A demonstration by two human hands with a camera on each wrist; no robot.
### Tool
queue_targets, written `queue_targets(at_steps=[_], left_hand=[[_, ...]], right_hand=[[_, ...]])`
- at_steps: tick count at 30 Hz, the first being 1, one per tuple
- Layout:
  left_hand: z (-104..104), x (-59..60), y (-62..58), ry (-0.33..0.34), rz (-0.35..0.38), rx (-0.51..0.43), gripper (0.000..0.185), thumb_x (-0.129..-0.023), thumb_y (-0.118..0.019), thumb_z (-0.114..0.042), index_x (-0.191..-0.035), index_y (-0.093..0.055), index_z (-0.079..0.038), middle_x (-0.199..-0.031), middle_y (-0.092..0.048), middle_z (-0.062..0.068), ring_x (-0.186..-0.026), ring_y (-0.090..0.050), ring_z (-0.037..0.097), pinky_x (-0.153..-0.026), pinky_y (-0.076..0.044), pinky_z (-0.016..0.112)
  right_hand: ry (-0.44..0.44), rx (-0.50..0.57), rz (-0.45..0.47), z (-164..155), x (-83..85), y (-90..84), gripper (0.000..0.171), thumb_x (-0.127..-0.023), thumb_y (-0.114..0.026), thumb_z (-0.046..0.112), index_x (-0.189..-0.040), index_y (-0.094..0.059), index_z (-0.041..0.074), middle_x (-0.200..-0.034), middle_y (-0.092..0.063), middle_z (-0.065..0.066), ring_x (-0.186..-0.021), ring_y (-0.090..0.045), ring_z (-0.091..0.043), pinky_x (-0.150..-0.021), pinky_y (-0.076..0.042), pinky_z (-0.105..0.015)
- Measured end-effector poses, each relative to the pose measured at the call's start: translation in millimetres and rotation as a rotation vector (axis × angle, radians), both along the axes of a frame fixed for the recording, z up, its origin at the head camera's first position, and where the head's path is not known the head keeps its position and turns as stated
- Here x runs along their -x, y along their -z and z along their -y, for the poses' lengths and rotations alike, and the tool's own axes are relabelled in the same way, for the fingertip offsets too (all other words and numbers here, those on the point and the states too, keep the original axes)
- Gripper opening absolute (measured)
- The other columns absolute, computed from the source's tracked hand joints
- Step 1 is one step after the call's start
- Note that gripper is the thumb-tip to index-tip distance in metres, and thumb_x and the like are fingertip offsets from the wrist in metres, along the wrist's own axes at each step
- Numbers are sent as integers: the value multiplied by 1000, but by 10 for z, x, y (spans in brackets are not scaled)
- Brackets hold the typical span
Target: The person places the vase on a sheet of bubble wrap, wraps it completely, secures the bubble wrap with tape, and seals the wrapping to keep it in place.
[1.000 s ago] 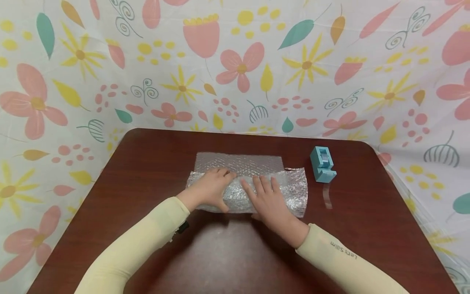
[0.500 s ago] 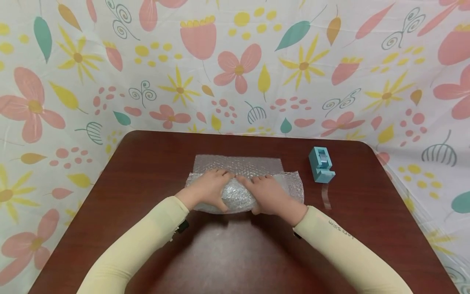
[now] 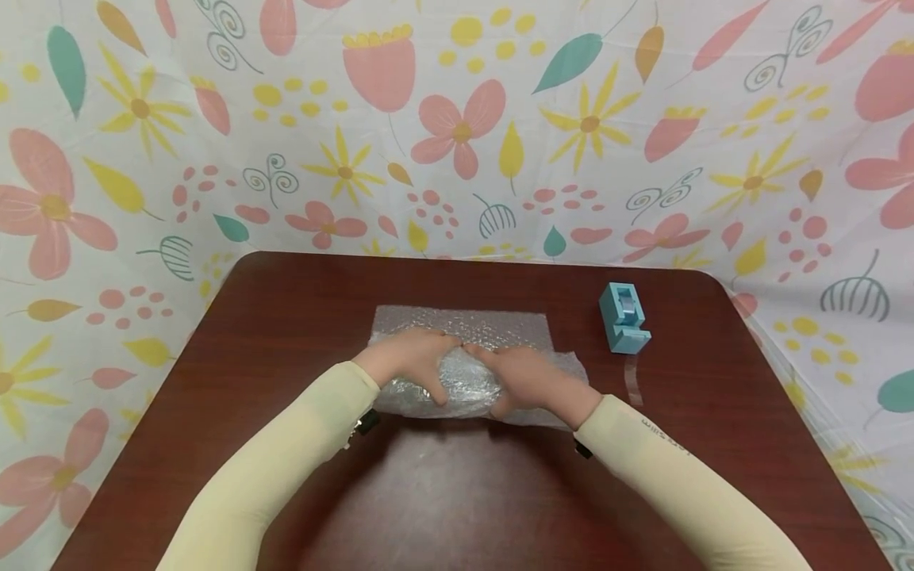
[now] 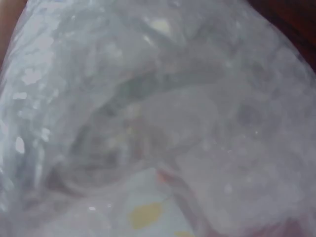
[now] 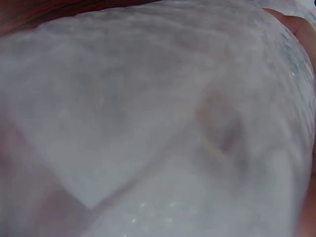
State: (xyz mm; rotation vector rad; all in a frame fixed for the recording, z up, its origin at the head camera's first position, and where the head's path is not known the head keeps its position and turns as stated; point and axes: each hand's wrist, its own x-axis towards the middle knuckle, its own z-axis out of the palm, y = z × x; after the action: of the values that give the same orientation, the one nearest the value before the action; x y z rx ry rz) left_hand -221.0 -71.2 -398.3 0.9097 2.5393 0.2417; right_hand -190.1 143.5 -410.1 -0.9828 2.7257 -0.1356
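Note:
A rolled bundle of clear bubble wrap [image 3: 467, 382] lies crosswise on the table, with a flat stretch of the wrap [image 3: 464, 323] spread behind it. My left hand [image 3: 412, 361] grips the bundle's left part, thumb on the near side and fingers over the top. On the right part, my right hand [image 3: 530, 379] holds it the same way, its fingertips close to the left hand's. Bubble wrap [image 4: 163, 113] fills the left wrist view; whatever is inside shows only as blurred shapes. The right wrist view is also mostly bubble wrap [image 5: 123, 98], with part of a hand at its right edge.
A light blue tape dispenser [image 3: 624, 319] stands on the brown table [image 3: 457, 500] to the right of the wrap. A strip of clear tape [image 3: 632, 381] runs from it toward the near side. Behind the table hangs a flower-patterned cloth [image 3: 457, 198].
My right hand's fingers have gone from lying spread on the wrap to curling over its far side. The bundle's right end has shifted slightly nearer. The left hand keeps its hold.

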Motion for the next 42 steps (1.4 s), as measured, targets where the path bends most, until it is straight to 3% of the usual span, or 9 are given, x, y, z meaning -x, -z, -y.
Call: queue_targets(at_steps=[8, 13, 17, 21, 24, 28, 31, 35, 42], left_hand=[[34, -9, -63, -11, 47, -12, 103, -71, -85, -36, -157, -38, -7, -158, -49, 14, -147, -46, 39, -122, -38, 52], [98, -50, -57, -27, 55, -28, 105, -72, -84, -36, -161, -34, -12, -163, -41, 16, -152, -37, 42, -124, -32, 58], [132, -183, -49, -38, -66, 14, 108, -73, -87, -43, -162, -31, -19, -165, -36, 18, -153, -33, 46, -122, -28, 66], [107, -435, -49, -62, -219, 15, 112, -70, -91, -48, -161, -32, -19, -163, -36, 23, -152, -30, 52, -120, -26, 72], [74, -612, 17, -61, -329, -9, 120, -66, -93, -53, -161, -31, -18, -161, -38, 25, -150, -32, 54, -118, -28, 74], [55, -742, 170, -92, -498, 23, 129, -59, -93, -61, -161, -30, -15, -156, -45, 24, -144, -41, 54, -112, -40, 70], [55, -781, 246, -171, -559, 21, 129, -55, -93, -61, -157, -35, -8, -151, -50, 25, -139, -46, 54, -108, -46, 67], [61, -784, 274, -233, -562, -30, 123, -55, -95, -58, -151, -42, -2, -146, -52, 28, -136, -49, 55, -105, -48, 67], [63, -626, 243, -166, -561, -22, 116, -55, -95, -58, -146, -47, -4, -139, -58, 26, -129, -55, 50, -101, -51, 64]], right_hand=[[-15, 5, 31, 27, 19, -31, 104, -70, -90, 27, -157, -38, 6, -118, -74, -15, -98, -73, -30, -87, -59, -41], [5, -33, 35, 81, 0, -64, 103, -70, -90, 27, -157, -39, 8, -116, -75, -15, -97, -73, -30, -86, -59, -41], [-4, -62, 14, 131, -29, -84, 104, -71, -91, 31, -157, -39, 8, -111, -75, -15, -94, -73, -30, -84, -60, -43], [-14, -80, -4, 158, -60, -88, 101, -70, -92, 32, -155, -41, 7, -109, -75, -15, -94, -73, -32, -87, -60, -47], [-4, -107, -12, 166, -88, -101, 99, -71, -91, 31, -153, -43, 7, -112, -75, -15, -97, -74, -33, -94, -59, -51], [-9, -144, -39, 208, -108, -152, 100, -71, -92, 31, -155, -41, 8, -116, -75, -17, -100, -73, -35, -97, -57, -54], [-29, -159, -73, 268, -100, -222, 104, -69, -94, 31, -156, -39, 13, -119, -74, -19, -105, -72, -37, -98, -56, -55], [-55, -184, -112, 318, -60, -299, 106, -67, -95, 31, -156, -40, 19, -119, -74, -17, -109, -71, -36, -97, -55, -56], [-64, -126, -122, 211, 8, -219, 101, -71, -92, 40, -155, -41, 17, -122, -73, -14, -113, -70, -33, -101, -54, -56]])
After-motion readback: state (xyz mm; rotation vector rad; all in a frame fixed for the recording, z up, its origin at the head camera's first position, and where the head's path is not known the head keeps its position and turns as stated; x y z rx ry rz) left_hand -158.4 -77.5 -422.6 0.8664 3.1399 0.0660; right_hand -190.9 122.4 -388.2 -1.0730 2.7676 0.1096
